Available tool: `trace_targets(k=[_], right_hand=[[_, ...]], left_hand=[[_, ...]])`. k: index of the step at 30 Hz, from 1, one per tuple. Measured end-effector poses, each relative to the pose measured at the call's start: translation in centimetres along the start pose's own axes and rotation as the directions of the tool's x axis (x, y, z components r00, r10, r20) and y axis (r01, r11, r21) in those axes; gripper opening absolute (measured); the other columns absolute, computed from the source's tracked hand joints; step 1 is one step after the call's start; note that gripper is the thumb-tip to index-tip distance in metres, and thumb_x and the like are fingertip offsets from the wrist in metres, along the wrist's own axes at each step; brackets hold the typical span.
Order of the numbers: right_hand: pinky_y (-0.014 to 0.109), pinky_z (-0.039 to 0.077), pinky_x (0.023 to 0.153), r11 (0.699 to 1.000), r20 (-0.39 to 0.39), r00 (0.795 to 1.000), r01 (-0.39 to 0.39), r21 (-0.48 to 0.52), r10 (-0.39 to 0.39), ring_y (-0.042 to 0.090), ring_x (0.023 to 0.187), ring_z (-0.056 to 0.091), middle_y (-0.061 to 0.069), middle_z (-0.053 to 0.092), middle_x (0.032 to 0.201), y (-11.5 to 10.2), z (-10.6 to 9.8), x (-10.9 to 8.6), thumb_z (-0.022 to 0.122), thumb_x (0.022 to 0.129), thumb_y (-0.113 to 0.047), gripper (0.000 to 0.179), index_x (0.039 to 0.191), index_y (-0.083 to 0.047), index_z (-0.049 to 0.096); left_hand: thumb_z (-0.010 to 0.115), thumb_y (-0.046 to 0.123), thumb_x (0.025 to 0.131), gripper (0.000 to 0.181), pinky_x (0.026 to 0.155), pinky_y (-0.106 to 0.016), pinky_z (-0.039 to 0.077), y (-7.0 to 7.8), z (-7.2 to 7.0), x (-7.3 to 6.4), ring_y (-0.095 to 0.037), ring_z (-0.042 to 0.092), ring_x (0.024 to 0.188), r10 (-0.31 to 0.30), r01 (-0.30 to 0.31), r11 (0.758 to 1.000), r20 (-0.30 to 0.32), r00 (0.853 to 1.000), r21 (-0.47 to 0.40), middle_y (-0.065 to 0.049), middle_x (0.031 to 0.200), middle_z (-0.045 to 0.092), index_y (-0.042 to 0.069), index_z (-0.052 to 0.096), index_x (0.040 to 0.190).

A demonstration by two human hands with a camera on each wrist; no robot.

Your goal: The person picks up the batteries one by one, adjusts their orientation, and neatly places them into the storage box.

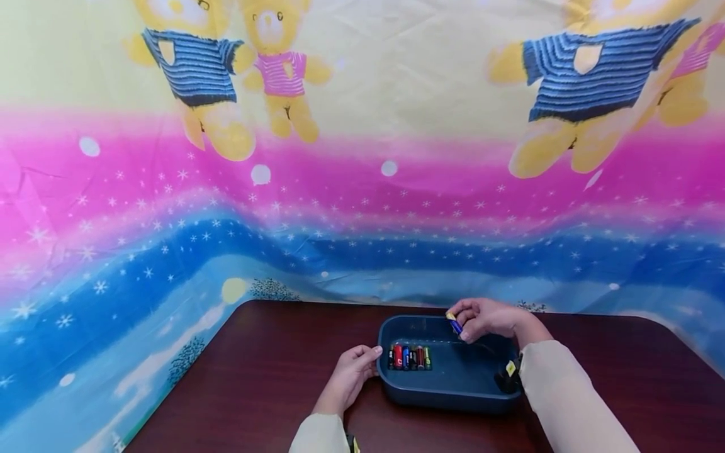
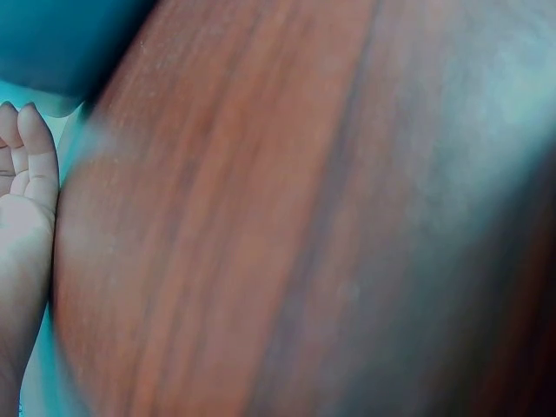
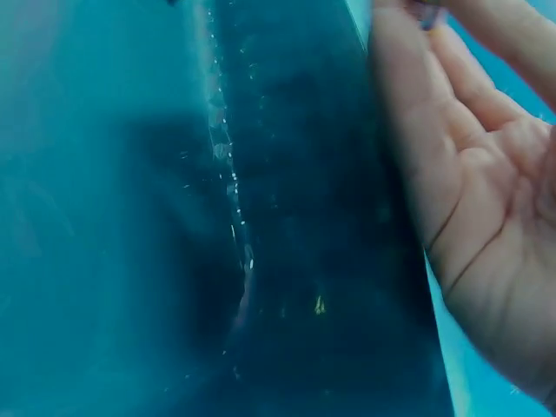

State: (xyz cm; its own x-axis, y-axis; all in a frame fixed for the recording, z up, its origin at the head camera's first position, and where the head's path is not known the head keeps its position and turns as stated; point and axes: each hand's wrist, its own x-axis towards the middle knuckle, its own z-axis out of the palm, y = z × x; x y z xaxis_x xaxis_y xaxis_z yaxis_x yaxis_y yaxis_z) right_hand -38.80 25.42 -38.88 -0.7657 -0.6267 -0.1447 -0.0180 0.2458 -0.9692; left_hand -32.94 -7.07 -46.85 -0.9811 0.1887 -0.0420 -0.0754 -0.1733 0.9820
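A dark blue-grey plastic tray (image 1: pixel 447 397) stands on the table. Inside it, toward the left, several batteries (image 1: pixel 410 357) in red, blue, black and yellow-green lie side by side in a row. My left hand (image 1: pixel 352 371) holds the tray's left rim, thumb on the edge and fingers against the outer wall. Above the far right part of the tray, my right hand (image 1: pixel 488 319) pinches a blue and yellow battery (image 1: pixel 455 325) between thumb and fingers. In the right wrist view only a sliver of that battery (image 3: pixel 428 16) shows past the palm.
A dark reddish-brown wooden table (image 1: pixel 272 377) carries the tray. Behind it hangs a colourful cloth (image 1: pixel 351 201) printed with bears and snowflakes. A black wrist device (image 1: pixel 506 376) on the right arm covers the tray's right end.
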Motion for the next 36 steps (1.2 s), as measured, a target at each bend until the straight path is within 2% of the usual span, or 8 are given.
trace_targets(k=[4,8,17,27,30,36], right_hand=[[0.040,0.053,0.070,0.998,0.057,0.997,-0.054,-0.040,0.056,0.022,0.077,0.064,0.013,0.062,0.093,0.3,0.4,0.3,0.073,0.077,-0.003,0.053,0.122,0.008,0.046],[0.039,0.054,0.067,0.993,0.068,0.992,-0.101,-0.065,0.105,0.022,0.075,0.065,0.014,0.066,0.091,0.9,0.8,0.6,0.075,0.076,-0.005,0.052,0.120,0.005,0.049],[0.039,0.053,0.065,0.967,-0.007,0.983,-0.184,-0.177,0.186,0.026,0.076,0.066,0.015,0.067,0.092,0.7,1.6,0.9,0.077,0.074,-0.009,0.051,0.118,0.002,0.054],[0.038,0.053,0.064,0.917,-0.025,0.978,-0.202,-0.343,0.206,0.025,0.072,0.065,0.011,0.068,0.082,0.7,3.2,2.2,0.076,0.076,-0.013,0.043,0.113,-0.002,0.057],[0.037,0.053,0.063,0.901,-0.042,0.974,-0.221,-0.372,0.221,0.023,0.069,0.065,0.010,0.068,0.078,0.8,3.7,2.6,0.077,0.075,-0.014,0.044,0.112,-0.003,0.056],[0.036,0.053,0.060,0.890,-0.071,0.962,-0.270,-0.367,0.262,0.021,0.062,0.064,0.011,0.067,0.075,1.1,4.5,3.4,0.076,0.074,-0.007,0.046,0.115,-0.004,0.055]], left_hand=[[0.063,0.022,0.089,0.019,0.074,-0.031,0.049,-0.2,0.0,0.0,-0.016,0.058,0.070,-0.001,0.001,1.000,-0.005,1.000,-0.015,-0.006,0.078,0.062,0.008,0.057,0.079],[0.064,0.022,0.088,0.020,0.072,-0.030,0.049,-0.2,0.1,0.1,-0.014,0.058,0.068,-0.001,0.001,0.999,0.000,1.000,-0.036,-0.005,0.076,0.061,0.010,0.056,0.075],[0.064,0.022,0.088,0.019,0.072,-0.030,0.049,-0.2,0.1,0.2,-0.015,0.058,0.067,0.004,-0.004,0.999,-0.001,1.000,-0.039,-0.005,0.077,0.061,0.009,0.057,0.076],[0.064,0.023,0.088,0.020,0.072,-0.030,0.049,0.0,0.1,0.0,-0.014,0.057,0.068,0.011,-0.011,0.999,0.000,1.000,-0.032,-0.006,0.078,0.061,0.010,0.056,0.075],[0.064,0.024,0.088,0.020,0.072,-0.030,0.049,0.1,0.1,0.0,-0.014,0.057,0.068,0.010,-0.010,1.000,-0.002,1.000,-0.025,-0.006,0.079,0.061,0.010,0.056,0.075],[0.064,0.024,0.088,0.020,0.072,-0.030,0.049,0.0,0.0,0.1,-0.014,0.056,0.068,0.005,-0.005,1.000,-0.006,1.000,-0.027,-0.004,0.076,0.060,0.010,0.056,0.075]])
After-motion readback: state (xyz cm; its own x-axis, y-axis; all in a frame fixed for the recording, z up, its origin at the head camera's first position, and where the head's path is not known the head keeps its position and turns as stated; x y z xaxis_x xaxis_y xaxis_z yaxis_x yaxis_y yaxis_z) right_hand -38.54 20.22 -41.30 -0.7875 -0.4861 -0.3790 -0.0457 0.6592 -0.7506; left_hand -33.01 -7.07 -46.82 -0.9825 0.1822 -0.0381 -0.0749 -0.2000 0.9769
